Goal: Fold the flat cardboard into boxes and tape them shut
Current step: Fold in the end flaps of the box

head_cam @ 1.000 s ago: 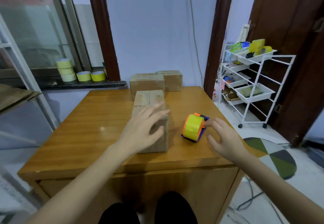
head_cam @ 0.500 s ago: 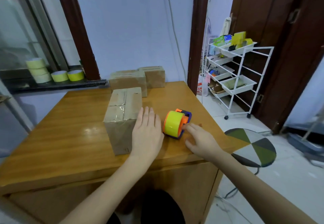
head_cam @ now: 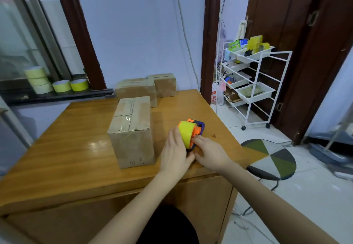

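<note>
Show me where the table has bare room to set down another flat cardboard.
Widest bare patch: left of the taped box, out to the table edge. A narrower strip lies before the two rear boxes, right of it. Crowded: front right, where left hand and right hand meet the tape dispenser.
</note>
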